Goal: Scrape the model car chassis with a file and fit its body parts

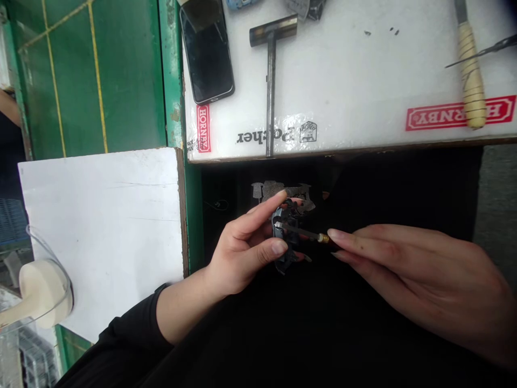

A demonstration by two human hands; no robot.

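Note:
My left hand [246, 248] pinches a small dark grey metal part [284, 231] between thumb and fingers, held over my black-clad lap. My right hand [420, 275] comes in from the right and grips a thin tool [307, 234] with a brass collar; its slim tip touches the part. A small piece of grey mesh [266, 189] lies on the dark cloth just behind the part.
A white board [355, 91] printed with HORNBY and Pocher spans the top, carrying a black phone [207, 51], a metal T-shaped tool [270, 70] and a cream-handled tool [470, 75]. A white sheet [109, 226] lies left on the green mat [81, 75].

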